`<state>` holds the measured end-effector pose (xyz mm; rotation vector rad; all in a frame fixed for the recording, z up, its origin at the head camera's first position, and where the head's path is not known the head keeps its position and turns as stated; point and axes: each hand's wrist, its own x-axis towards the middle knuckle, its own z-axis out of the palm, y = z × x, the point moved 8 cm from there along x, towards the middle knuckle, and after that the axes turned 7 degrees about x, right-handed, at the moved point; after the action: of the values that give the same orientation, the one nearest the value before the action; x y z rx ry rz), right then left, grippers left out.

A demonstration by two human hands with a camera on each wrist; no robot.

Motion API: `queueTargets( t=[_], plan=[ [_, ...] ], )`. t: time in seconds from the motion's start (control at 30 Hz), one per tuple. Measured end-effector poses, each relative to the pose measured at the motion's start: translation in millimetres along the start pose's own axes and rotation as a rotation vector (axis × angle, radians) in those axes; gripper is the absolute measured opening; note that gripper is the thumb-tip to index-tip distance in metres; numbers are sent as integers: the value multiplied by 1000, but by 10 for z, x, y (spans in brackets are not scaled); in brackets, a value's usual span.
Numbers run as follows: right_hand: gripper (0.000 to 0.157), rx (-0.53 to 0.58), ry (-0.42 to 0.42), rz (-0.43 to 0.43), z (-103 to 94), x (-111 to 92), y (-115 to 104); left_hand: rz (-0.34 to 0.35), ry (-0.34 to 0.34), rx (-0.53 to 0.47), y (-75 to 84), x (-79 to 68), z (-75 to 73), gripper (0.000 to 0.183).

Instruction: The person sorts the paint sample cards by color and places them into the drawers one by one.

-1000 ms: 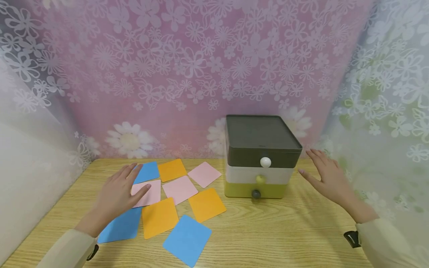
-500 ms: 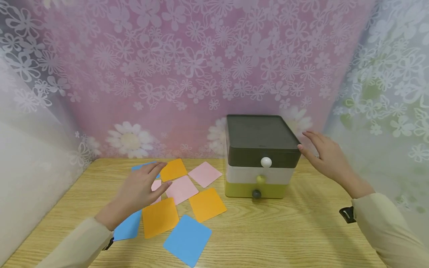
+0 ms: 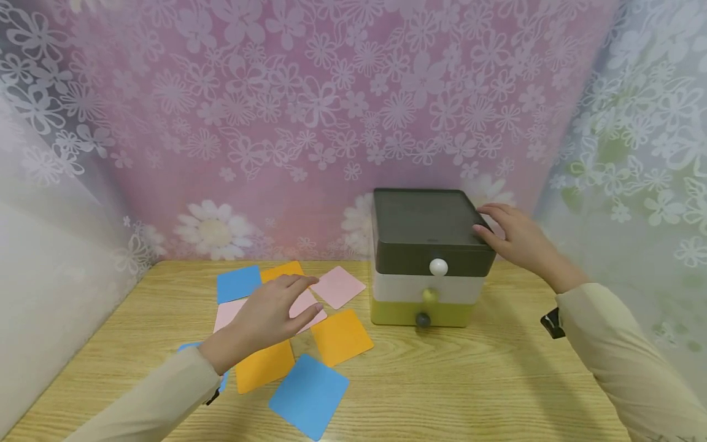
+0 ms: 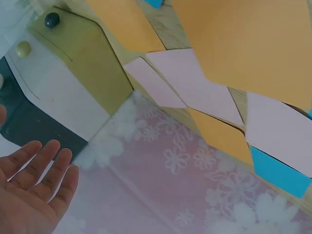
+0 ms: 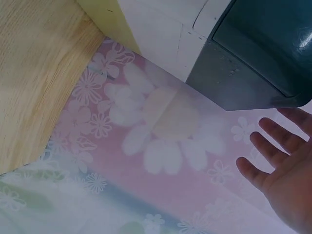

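Observation:
A small three-drawer box (image 3: pixel 431 221) stands at the back right of the table, dark on top, white in the middle and yellow-green below. Each drawer has a round knob, the top one being white (image 3: pixel 439 267). My right hand (image 3: pixel 516 236) is at the box's upper right edge, its fingers extended over the rim and holding nothing. On the left, my left hand (image 3: pixel 270 313) hovers over several square cards, fingers relaxed, with nothing in its grasp. It partly covers a pink card (image 3: pixel 309 310) and an orange card (image 3: pixel 265 368).
An orange card (image 3: pixel 342 337) and a blue card (image 3: pixel 309 396) lie nearer the front. Farther back are a blue card (image 3: pixel 239 284) and a pink card (image 3: pixel 338 287). Flowered curtains (image 3: pixel 309 153) hang directly behind the wooden table (image 3: pixel 431 393) and along its sides.
My left hand has moved right across the cards, uncovering the blue card at the back. My right hand has moved left and up, from beside the box to its upper right edge.

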<state>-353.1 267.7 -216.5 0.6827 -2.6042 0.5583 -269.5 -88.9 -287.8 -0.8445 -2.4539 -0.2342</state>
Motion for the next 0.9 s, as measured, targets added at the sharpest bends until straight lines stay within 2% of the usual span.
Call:
queueTargets(
  t=[0.13, 0.3, 0.47, 0.73, 0.9],
  plan=[
    [46, 23, -46, -6, 47, 69, 7, 10, -37, -26, 104, 85, 83, 42],
    [48, 52, -135, 22, 108, 111, 36, 38, -76, -69, 273, 204, 171, 42],
    [48, 89, -189, 57, 158, 113, 83, 54, -131, -102, 439, 321, 290, 41],
    [47, 105, -195, 66, 185, 104, 120, 76, -207, -209, 730, 547, 488, 41],
    [46, 126, -189, 71, 193, 95, 139, 39, -246, -308, 865, 719, 615, 41]
  ],
)
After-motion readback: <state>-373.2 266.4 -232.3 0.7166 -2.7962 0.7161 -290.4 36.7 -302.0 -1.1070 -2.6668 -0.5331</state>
